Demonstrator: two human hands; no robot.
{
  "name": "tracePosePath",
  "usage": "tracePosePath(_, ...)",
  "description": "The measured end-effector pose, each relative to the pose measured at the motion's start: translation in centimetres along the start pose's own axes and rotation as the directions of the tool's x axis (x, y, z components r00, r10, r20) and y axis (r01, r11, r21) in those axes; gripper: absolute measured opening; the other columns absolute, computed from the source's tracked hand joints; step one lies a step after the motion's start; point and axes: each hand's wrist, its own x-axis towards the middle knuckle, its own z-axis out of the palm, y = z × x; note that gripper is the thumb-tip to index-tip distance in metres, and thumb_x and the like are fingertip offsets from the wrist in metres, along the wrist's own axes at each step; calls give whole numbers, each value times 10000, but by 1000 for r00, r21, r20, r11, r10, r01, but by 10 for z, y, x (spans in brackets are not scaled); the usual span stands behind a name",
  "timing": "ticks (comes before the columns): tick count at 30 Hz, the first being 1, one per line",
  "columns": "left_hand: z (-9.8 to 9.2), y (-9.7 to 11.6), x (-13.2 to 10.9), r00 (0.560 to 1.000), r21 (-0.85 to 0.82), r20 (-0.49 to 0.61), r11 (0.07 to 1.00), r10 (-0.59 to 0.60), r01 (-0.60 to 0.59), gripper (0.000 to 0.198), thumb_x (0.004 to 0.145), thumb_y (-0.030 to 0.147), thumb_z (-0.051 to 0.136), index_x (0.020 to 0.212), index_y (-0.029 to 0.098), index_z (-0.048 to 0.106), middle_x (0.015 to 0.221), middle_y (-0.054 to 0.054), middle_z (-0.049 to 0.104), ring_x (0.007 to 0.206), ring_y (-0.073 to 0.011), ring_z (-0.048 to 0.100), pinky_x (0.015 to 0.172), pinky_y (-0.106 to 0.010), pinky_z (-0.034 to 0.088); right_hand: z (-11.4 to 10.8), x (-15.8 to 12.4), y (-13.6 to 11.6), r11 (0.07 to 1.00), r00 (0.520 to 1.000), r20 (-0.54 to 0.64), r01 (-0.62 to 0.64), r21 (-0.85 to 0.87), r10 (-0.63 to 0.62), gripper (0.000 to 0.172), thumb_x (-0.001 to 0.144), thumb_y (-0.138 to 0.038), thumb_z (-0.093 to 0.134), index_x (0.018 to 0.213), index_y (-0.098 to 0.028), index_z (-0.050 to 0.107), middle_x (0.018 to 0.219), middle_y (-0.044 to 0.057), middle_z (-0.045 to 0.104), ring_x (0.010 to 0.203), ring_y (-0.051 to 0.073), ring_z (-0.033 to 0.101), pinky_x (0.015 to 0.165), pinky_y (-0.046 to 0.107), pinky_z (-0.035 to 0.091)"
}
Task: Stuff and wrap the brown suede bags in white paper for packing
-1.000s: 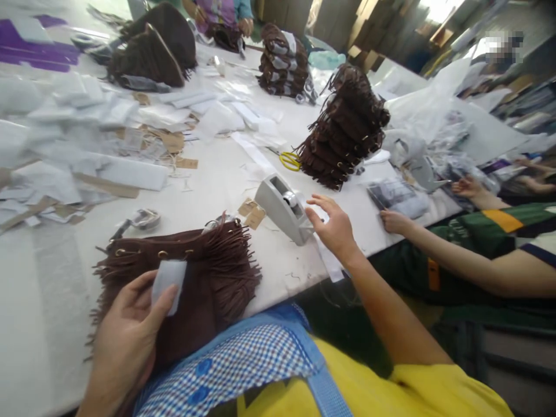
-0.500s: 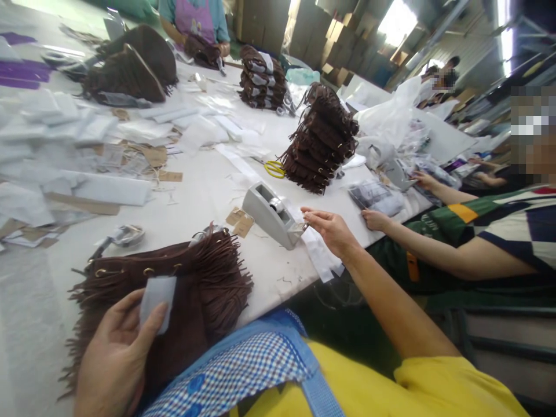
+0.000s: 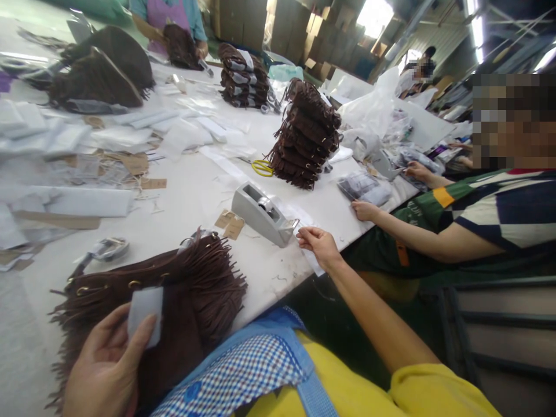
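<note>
My left hand [image 3: 106, 362] pinches a small whitish folded piece [image 3: 145, 315] between thumb and fingers, over a dark brown fringed bag [image 3: 182, 313] with gold eyelets. My right hand [image 3: 319, 243] has its fingertips pinched together just off the front end of a grey tape dispenser [image 3: 263, 214]. Whatever sits between those fingertips is too small to make out. Two brown cardboard tags [image 3: 230, 224] lie left of the dispenser. A grey wrapped strap or ring [image 3: 110, 249] rests at the bag's upper left.
Stacked brown fringed bags [image 3: 304, 136] stand beyond the dispenser, beside yellow-handled scissors [image 3: 262, 168]. White packets [image 3: 87, 200] and tags cover the left. A co-worker's hand [image 3: 365, 211] touches a plastic-wrapped packet [image 3: 369, 188] at right. Another person [image 3: 171, 23] holds a brown bag across the table.
My right hand's fingers have closed together beside the dispenser's front end. The whole view has shifted, so things sit farther left. The person across the table has raised the brown bag.
</note>
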Motion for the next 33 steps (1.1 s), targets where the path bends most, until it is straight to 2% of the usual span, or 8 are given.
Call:
tracePosePath(5, 2, 4, -2, 1000, -37, 12, 999, -27, 27, 525, 678, 365, 848, 1158, 304, 645, 1064, 46, 734, 1011, -153, 681, 971, -241, 512, 12, -22, 18, 997, 999, -32, -11, 81, 14, 365, 643, -437, 846, 801, -151, 682, 782, 27, 699, 591, 67, 590, 596, 186, 536)
tracePosePath(11, 4, 8, -3, 998, -131, 69, 991, -13, 22, 536, 695, 309, 848, 1174, 246, 616, 1055, 15, 726, 998, -139, 669, 925, -200, 507, 62, -66, 10, 996, 970, 231, 56, 63, -69, 282, 744, -413, 783, 841, -159, 704, 811, 33, 713, 565, 75, 572, 563, 199, 499)
tracePosePath(14, 4, 8, -5, 995, -153, 101, 988, 22, -6, 531, 723, 299, 826, 1190, 217, 588, 1054, -16, 719, 984, -149, 670, 891, -214, 514, 103, -83, 3, 996, 911, 409, 11, 92, -48, 242, 775, -397, 763, 825, -166, 710, 801, 32, 718, 549, 74, 578, 546, 192, 486)
tracePosePath(17, 4, 6, -6, 988, -170, 125, 983, 89, -67, 535, 727, 319, 812, 1183, 185, 566, 1075, -58, 703, 1015, -191, 666, 883, -266, 522, 146, -101, 1, 994, 819, 573, -75, 76, 18, 233, 793, -395, 748, 841, -170, 711, 793, 31, 720, 528, 74, 587, 502, 177, 467)
tracePosePath(20, 2, 3, -4, 979, -179, 157, 978, 133, -104, 518, 751, 325, 786, 1187, 177, 548, 1112, -85, 687, 1036, -214, 660, 885, -297, 519, 184, -115, 4, 990, 740, 666, -137, 20, 89, 254, 773, -407, 762, 841, -169, 705, 782, 28, 724, 506, 72, 586, 481, 172, 461)
tracePosePath(23, 1, 0, -4, 973, -205, 170, 971, 156, -120, 496, 762, 313, 778, 1179, 184, 543, 1124, -87, 684, 1031, -210, 661, 906, -307, 510, 210, -124, 10, 986, 696, 704, -159, -41, 142, 287, 757, -427, 768, 796, -151, 698, 737, 30, 715, 487, 70, 578, 477, 173, 471)
tracePosePath(27, -3, -3, -4, 972, -235, 189, 967, 143, -97, 488, 768, 305, 775, 1179, 184, 543, 1119, -89, 690, 1029, -209, 664, 907, -305, 510, 225, -126, 14, 981, 735, 654, -81, -177, 179, 338, 725, -450, 786, 735, -130, 676, 646, 29, 691, 446, 79, 575, 440, 168, 456)
tracePosePath(33, -10, -3, -1, 968, -283, 235, 959, 89, -19, 491, 773, 298, 775, 1195, 186, 549, 1125, -88, 694, 1027, -213, 668, 852, -274, 528, 223, -122, 13, 911, 764, 635, 177, -373, 111, 368, 739, -486, 765, 673, -139, 660, 595, 26, 680, 446, 96, 599, 433, 166, 436)
